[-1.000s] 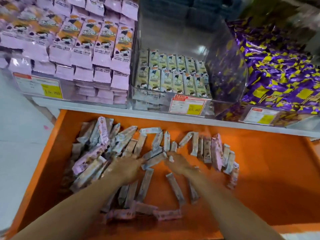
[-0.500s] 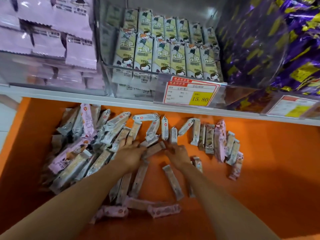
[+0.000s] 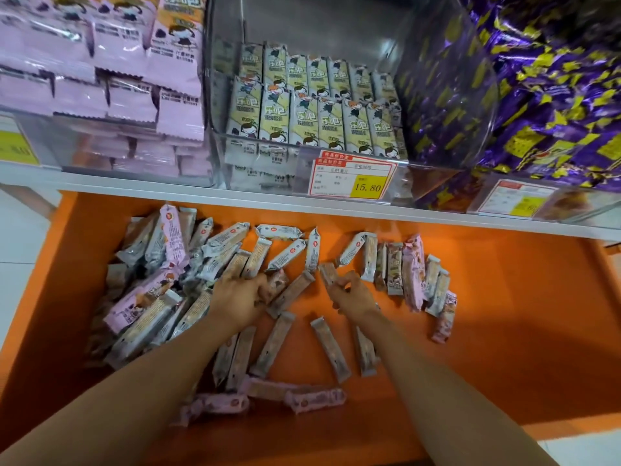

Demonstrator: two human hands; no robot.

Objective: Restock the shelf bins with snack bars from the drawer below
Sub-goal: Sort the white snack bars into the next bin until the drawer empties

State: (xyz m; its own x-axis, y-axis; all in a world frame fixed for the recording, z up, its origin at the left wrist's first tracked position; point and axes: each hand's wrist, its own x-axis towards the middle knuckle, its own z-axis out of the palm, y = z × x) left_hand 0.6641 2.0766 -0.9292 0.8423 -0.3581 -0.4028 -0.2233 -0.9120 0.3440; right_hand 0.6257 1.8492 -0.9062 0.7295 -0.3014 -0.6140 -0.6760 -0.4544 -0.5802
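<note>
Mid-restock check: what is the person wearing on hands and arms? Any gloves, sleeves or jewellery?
No gloves on the left hand or right hand. The left forearm and right forearm are bare to the frame edge, so no sleeve shows. No ring or bracelet is clear; a small glint at the right wrist is too blurred to identify.

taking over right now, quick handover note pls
Hands: left hand grips snack bars; right hand pinches a single bar. The rest lie loose across the orange drawer. The middle bin on the shelf above is part full, with room over its packs. Nothing is lifted to the bins yet; the drawer's bars all remain to go up.
</note>
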